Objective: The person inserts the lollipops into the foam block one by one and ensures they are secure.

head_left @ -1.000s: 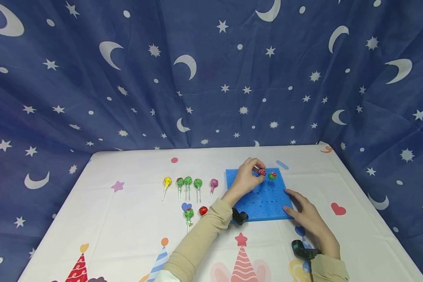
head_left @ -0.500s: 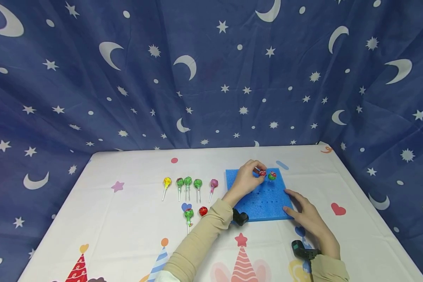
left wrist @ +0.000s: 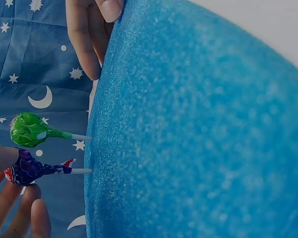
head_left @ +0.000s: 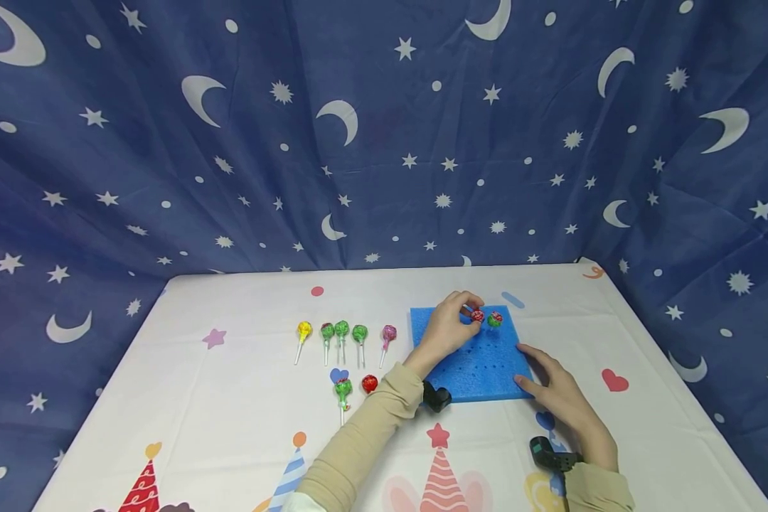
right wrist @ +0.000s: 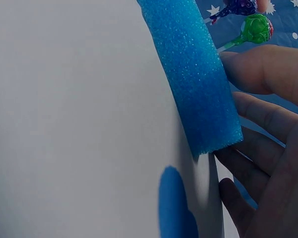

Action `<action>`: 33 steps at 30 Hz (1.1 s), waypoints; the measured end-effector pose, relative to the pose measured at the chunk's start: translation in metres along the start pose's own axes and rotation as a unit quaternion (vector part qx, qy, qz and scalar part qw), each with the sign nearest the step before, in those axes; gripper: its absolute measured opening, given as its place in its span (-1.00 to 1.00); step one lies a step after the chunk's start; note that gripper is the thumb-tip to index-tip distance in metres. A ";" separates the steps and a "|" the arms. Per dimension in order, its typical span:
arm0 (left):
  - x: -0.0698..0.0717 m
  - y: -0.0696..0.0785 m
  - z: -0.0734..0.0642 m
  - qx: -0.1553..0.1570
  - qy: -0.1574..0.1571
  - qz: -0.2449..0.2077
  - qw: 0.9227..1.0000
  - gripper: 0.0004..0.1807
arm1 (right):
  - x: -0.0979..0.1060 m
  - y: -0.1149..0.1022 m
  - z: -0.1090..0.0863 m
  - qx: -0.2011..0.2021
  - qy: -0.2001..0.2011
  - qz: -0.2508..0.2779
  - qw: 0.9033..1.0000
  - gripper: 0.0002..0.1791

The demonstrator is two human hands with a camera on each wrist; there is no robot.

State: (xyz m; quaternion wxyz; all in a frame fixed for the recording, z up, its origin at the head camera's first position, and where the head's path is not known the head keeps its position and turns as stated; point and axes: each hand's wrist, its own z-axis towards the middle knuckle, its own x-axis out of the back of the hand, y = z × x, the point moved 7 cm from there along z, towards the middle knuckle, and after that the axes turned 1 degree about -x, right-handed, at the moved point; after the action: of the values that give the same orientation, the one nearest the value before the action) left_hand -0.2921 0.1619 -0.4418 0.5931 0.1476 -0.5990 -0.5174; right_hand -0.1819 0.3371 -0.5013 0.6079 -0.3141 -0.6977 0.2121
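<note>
My left hand (head_left: 446, 326) pinches a lollipop (left wrist: 29, 167) in a dark purple and red wrapper by its head, above the far part of a blue foam block (head_left: 480, 377). In the left wrist view its white stick meets the foam's surface. Beside it a lollipop in a green wrapper (left wrist: 30, 130) stands upright with its stick in the foam. My right hand (head_left: 558, 387) rests against the block's right edge, thumb and fingers spread along it. Rows of small holes dot the foam's top.
Left of the block lie several lollipops: a yellow one (head_left: 304, 331), several green ones (head_left: 360, 334) and a pink one (head_left: 389, 333). Nearer, another green lollipop (head_left: 342, 387) and a red one (head_left: 369, 383) lie by my left sleeve. A starry blue curtain (head_left: 384, 142) hangs behind the table.
My left hand and the purple and red lollipop have sunk very slightly toward the foam. The right hand and the block stay where they were.
</note>
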 end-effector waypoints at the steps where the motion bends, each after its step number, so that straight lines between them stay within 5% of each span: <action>1: 0.000 0.000 0.000 0.000 0.001 -0.002 1.000 -0.66 | 0.000 0.000 0.000 0.000 0.000 0.000 1.000 -0.23; 33: 0.016 0.007 -0.013 -0.001 0.018 -0.035 0.999 -0.65 | 0.000 -0.001 0.001 0.007 0.004 -0.017 1.000 -0.22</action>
State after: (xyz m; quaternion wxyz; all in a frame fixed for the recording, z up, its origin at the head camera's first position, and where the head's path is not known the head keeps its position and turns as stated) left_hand -0.2817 0.1464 -0.4307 0.5854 0.1776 -0.5823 -0.5355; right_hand -0.1827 0.3364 -0.5011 0.6163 -0.2991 -0.6989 0.2055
